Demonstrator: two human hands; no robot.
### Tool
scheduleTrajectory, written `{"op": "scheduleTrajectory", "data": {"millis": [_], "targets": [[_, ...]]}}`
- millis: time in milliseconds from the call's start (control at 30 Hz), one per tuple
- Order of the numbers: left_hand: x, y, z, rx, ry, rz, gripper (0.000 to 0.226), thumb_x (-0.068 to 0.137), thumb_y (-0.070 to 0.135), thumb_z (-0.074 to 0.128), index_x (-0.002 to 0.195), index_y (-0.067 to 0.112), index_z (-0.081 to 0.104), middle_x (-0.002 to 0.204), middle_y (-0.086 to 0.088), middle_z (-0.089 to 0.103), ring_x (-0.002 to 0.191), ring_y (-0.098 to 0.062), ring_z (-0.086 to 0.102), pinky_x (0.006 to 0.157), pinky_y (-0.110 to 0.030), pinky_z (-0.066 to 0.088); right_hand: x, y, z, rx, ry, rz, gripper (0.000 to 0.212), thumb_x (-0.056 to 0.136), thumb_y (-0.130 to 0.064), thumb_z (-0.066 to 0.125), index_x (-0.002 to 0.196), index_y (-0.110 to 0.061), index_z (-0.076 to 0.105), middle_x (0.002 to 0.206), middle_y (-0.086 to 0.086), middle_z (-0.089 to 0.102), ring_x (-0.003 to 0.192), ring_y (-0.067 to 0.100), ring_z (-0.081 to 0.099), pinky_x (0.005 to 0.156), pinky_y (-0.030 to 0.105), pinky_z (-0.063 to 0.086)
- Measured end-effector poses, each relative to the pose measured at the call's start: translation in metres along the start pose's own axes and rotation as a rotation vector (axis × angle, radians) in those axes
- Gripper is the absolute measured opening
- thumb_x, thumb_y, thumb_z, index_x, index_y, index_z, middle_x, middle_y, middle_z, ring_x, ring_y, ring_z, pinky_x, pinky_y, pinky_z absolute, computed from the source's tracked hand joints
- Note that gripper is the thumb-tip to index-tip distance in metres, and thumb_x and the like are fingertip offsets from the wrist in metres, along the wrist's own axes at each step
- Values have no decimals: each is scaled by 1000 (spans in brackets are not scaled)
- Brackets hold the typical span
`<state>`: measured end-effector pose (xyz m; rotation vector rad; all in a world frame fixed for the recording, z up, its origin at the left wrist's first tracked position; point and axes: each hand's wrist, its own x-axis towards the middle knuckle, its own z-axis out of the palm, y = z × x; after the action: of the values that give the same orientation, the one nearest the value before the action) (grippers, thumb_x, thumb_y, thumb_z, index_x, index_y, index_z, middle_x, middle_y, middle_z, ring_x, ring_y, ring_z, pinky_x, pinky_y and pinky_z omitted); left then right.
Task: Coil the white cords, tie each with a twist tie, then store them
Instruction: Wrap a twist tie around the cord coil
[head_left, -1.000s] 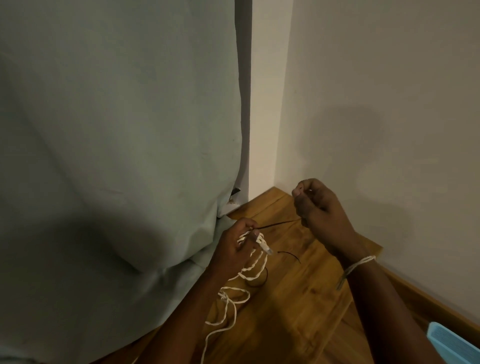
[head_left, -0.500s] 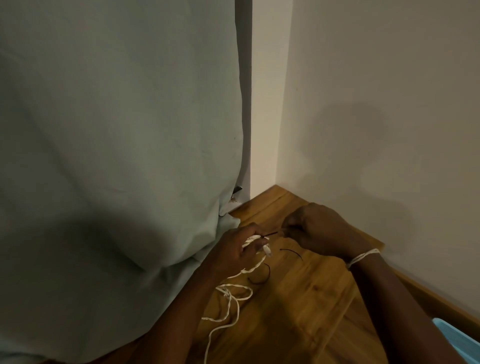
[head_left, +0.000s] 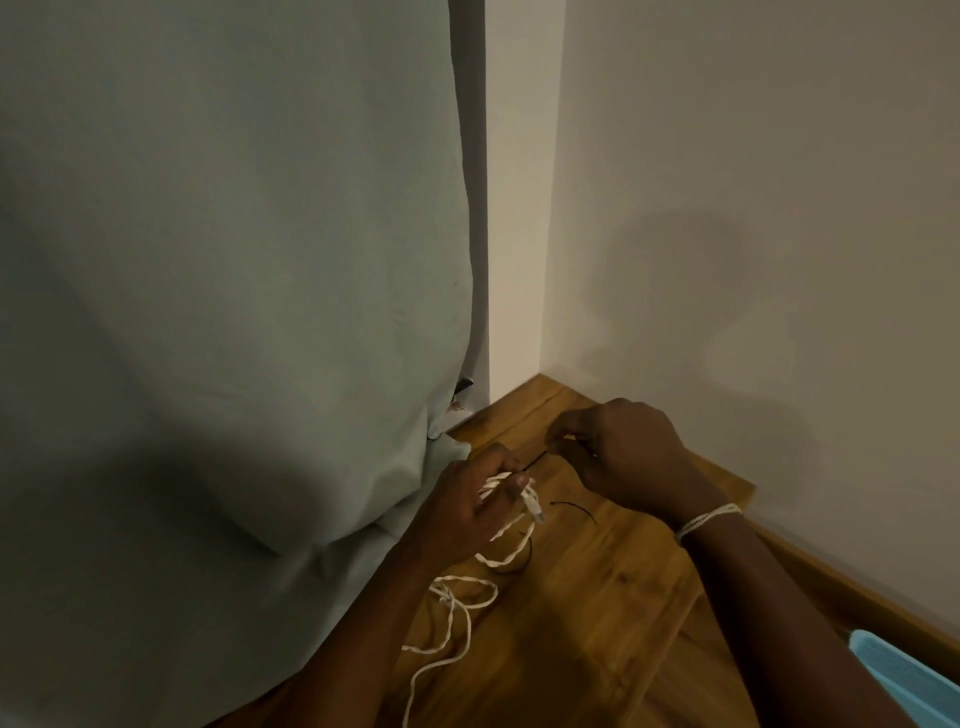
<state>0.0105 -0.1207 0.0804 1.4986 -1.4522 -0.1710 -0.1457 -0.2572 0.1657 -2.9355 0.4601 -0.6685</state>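
At the lower right corner of the frame, a pale blue ribbed object, cut off by the edge; along the bottom, two bare forearms reaching up over a wooden table; loose white cord trailing from the bottom centre in slack loops across the wood, rising toward mid-frame. Just above, left hand closed around a gathered bundle of that cord, thumb pressed over the strands, a white plug end sticking out just right of the fingers. Beside it on the wood, a short dark twist tie lying loose, apart from both hands; a dark curved loop under the cord below the left hand, too dim to identify. To the right and slightly higher, right hand pinched narrow on one end of another thin dark tie, stretched from its fingertips to the bundle; pale string wound around the right wrist. Filling the left half, a grey-green curtain bulging onto the table's edge; beyond, in the upper right, plain walls meeting in a corner.
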Motion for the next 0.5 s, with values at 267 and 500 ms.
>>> {"op": "scheduleTrajectory", "data": {"millis": [267, 500], "targets": [[14, 8, 14, -402, 253, -414, 10, 98, 22, 54, 99, 13, 58, 81, 3, 69, 75, -12, 66, 63, -23, 53, -13, -29, 28, 124, 170, 136, 19, 94, -33, 55, 98, -26, 72, 77, -8, 72, 60, 6, 60, 55, 27, 54], [17, 19, 18, -873, 388, -658, 16, 98, 14, 50, 106, 9, 62, 93, -12, 68, 82, -21, 65, 70, -32, 54, -35, -50, 58, 141, 227, 200, 16, 93, -29, 58, 95, -28, 74, 70, -8, 70, 50, 3, 47, 48, 9, 23]]}}
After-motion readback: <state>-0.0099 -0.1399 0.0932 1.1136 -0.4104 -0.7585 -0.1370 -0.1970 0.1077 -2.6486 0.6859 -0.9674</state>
